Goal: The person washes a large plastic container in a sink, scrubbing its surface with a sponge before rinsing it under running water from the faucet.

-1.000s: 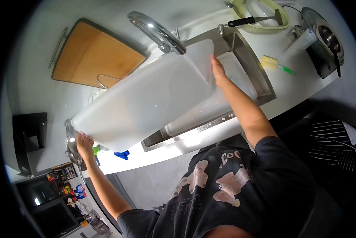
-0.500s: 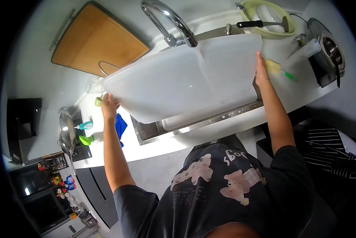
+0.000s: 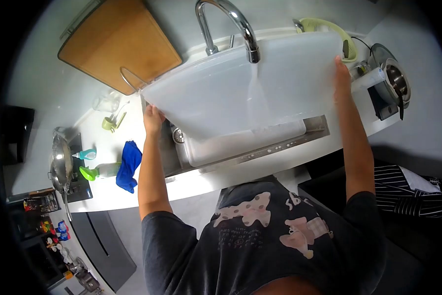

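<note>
Between my two hands is a large translucent white plastic panel [image 3: 216, 93], which looks like a box lid, tilted over the sink [image 3: 324, 127]. My left hand [image 3: 153, 119] is closed on its left edge, and my right hand [image 3: 342, 78] grips the right edge. From the chrome faucet [image 3: 250, 46], water runs onto the panel's surface. Under it, a white plastic container [image 3: 240, 147] lies in the sink, partly hidden. The fingers of both hands are partly behind the panel.
A wooden cutting board [image 3: 122, 44] leans at the back left. On the left counter are a blue cloth [image 3: 129, 167], a spray bottle [image 3: 105, 170], a green scoop [image 3: 111, 124] and a glass jar [image 3: 106, 103]. A green basket [image 3: 321, 23] and metal bowls [image 3: 397, 81] stand right.
Both hands have shifted the panel up and to the right in view, and its lower edge has lifted, showing more of the container beneath. The camera view has also shifted.
</note>
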The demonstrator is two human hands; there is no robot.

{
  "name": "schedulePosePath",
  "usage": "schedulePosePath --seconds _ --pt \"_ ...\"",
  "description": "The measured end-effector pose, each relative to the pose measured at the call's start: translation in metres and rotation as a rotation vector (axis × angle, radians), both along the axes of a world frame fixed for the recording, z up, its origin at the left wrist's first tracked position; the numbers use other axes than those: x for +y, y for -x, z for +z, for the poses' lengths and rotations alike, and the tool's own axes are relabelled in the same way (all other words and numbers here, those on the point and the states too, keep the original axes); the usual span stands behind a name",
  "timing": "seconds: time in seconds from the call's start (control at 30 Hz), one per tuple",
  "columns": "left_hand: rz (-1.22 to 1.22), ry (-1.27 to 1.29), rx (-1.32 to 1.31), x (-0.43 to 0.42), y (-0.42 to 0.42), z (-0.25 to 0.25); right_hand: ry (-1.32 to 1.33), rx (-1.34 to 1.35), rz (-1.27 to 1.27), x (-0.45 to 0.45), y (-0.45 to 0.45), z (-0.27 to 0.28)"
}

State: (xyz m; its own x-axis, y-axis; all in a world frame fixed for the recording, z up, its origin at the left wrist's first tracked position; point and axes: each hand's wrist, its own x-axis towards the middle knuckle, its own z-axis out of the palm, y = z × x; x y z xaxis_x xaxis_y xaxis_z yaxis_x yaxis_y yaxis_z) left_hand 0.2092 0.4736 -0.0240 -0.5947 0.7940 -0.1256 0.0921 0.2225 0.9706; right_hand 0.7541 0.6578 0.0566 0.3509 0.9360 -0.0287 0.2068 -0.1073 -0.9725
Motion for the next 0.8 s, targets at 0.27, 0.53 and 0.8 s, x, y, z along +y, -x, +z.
schedulePosePath --seconds 0.27,0.53,0.8 --pt "0.034 0.120 -0.303 -0.011 -0.012 -0.077 -0.005 -0.320 0.174 0.001 0.053 0.107" --pt "-0.014 0.256 -0.507 0.017 -0.057 -0.143 0.060 -0.736 0.318 0.021 0.088 0.179" --pt "0.016 0.324 -0.930 0.059 -0.143 -0.179 0.128 -1.025 0.364 0.030 0.110 0.229"
